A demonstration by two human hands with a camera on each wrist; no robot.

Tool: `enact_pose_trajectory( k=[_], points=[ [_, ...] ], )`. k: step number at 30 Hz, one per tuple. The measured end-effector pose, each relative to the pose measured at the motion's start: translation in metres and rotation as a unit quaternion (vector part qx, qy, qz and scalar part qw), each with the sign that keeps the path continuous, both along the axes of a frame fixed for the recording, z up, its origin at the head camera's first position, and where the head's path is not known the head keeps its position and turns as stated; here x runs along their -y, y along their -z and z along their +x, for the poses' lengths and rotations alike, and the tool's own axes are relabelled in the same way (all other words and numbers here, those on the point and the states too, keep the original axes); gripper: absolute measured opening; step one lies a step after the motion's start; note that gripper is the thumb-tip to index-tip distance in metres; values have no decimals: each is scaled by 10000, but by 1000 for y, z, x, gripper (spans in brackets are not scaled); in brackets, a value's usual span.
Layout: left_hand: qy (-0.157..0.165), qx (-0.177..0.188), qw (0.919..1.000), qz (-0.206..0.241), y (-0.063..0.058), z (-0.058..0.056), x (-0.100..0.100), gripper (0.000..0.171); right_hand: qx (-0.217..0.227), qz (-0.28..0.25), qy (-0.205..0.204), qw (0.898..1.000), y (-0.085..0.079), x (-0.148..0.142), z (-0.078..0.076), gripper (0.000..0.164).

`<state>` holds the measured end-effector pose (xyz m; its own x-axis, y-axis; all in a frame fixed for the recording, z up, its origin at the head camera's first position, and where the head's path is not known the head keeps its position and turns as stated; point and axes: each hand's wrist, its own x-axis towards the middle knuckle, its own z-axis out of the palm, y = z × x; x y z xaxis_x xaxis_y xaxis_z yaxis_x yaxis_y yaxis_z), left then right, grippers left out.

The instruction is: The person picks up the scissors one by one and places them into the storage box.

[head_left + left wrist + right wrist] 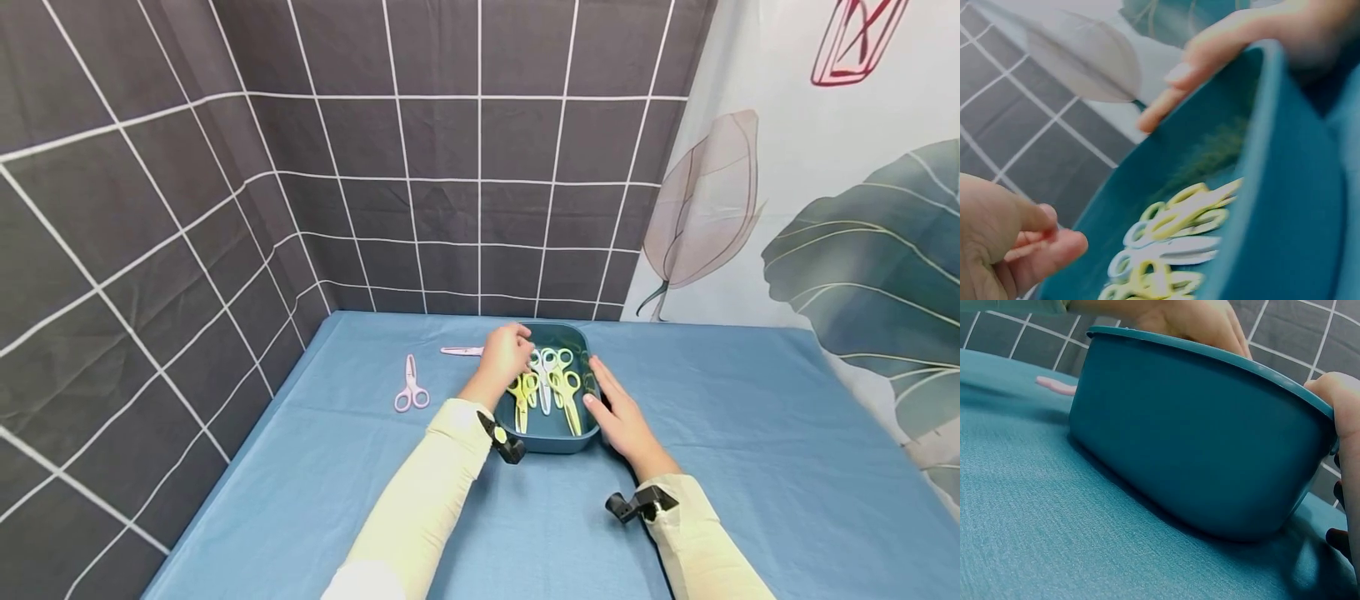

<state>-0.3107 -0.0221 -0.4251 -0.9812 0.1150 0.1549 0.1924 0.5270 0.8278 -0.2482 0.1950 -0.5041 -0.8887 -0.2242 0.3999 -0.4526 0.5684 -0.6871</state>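
Observation:
My left hand (506, 357) hovers over the left side of a dark teal bin (551, 443), fingers loosely bent. Nothing shows between its thumb and fingers in the left wrist view. With fingers straight, my right hand (619, 415) rests against the bin's right rim. Inside the bin lie several scissors: yellow scissors (568, 400) on the right, another yellow pair (521, 405) on the left, and pale blue-handled scissors (545, 387) between them. Pink scissors (411, 388) lie on the table left of the bin. Beyond my left hand, another pink pair (461, 351) is partly hidden.
A blue cloth (750, 467) covers the table. Dark grid-patterned fabric (450, 142) rises behind and to the left, with a leaf-print curtain (780, 250) at the right. Each wrist carries a black camera mount (643, 503).

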Motion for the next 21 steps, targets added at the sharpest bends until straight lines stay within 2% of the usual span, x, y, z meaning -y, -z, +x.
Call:
enact_pose_trajectory(
  k=[1,4,8,11,13,15,18,21],
  points=[
    [-8,-79,9999,149,-2,-1,5,23,-2,9,-16,10000,0,0,0,61],
    [-246,-542,9982,56,-8,-4,23,18,-16,9,-12,10000,-2,1,1,60],
    [-910,-1123,9876,-615,-12,-7,52,14,6,15,-14,10000,-2,1,1,60],
    [-1386,-1168,9761,-1201,-11,-8,75,14,37,12,-5,10000,-2,1,0,60],
    [-1629,-973,9681,-1638,-8,-8,89,15,41,3,1,10000,-2,1,0,60],
    [-1829,-596,9585,-2105,-4,-6,101,19,38,-4,21,10000,-2,1,0,60],
    [-2018,262,9407,-2715,3,-2,117,26,58,-34,25,10000,-2,1,0,60],
    [-2078,1078,9195,-3157,12,1,131,32,73,-57,3,10000,-2,1,1,60]
  ],
)
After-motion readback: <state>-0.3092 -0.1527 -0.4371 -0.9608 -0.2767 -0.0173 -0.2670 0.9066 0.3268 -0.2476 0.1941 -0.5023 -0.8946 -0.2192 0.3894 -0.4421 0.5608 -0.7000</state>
